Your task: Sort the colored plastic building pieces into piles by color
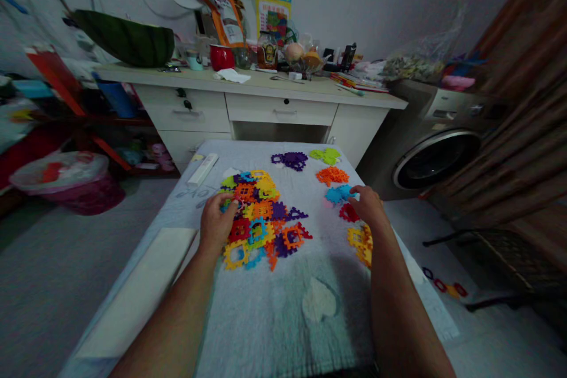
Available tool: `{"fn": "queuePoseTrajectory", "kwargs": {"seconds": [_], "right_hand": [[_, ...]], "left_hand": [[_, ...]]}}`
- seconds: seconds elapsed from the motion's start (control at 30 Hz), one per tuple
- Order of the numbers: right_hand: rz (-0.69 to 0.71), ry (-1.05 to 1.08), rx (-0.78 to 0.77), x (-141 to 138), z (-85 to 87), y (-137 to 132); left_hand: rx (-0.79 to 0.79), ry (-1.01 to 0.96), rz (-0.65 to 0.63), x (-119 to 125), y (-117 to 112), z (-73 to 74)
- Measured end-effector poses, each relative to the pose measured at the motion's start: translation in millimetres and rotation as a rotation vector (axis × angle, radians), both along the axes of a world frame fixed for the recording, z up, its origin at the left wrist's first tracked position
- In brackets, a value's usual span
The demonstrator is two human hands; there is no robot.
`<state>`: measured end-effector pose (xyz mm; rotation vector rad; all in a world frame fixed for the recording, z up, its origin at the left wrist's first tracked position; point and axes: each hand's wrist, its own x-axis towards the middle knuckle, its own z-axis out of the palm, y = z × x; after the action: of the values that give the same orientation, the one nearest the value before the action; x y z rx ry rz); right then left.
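A mixed pile of notched plastic interlocking building pieces (261,209) in several colours lies on the left half of the cloth-covered table. At its left edge, my left hand (215,224) pinches a blue piece (225,207) between thumb and fingers. My right hand (370,207) is at the right side, its thumb and forefinger slightly apart beside a small heap of blue pieces (338,194). Around that heap are orange pieces (332,175), red pieces (348,212), lime green pieces (325,156) and purple pieces (290,160). Yellow pieces (359,242) lie partly hidden by my right forearm.
A long white box (137,292) and a smaller white box (202,170) lie along the table's left side. Beyond stands a white desk (283,111) bearing a cut watermelon (126,38) and jars. A washing machine (434,136) is at right, a pink bin (73,186) at left.
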<state>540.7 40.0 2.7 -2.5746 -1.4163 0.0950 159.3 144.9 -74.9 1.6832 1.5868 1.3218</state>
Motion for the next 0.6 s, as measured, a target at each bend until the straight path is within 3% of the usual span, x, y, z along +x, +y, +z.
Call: {"fn": "queuePoseTrajectory", "kwargs": {"seconds": [0.37,0.6], "right_hand": [[0.035,0.099,0.052,32.2,-8.4,-50.7],[-0.109,0.067,-0.034,0.3,-27.4,-89.5]], "left_hand": [[0.007,0.013,-0.001,0.0,-1.9,3.3],[-0.008,0.019,0.008,0.3,-0.5,0.5]]}}
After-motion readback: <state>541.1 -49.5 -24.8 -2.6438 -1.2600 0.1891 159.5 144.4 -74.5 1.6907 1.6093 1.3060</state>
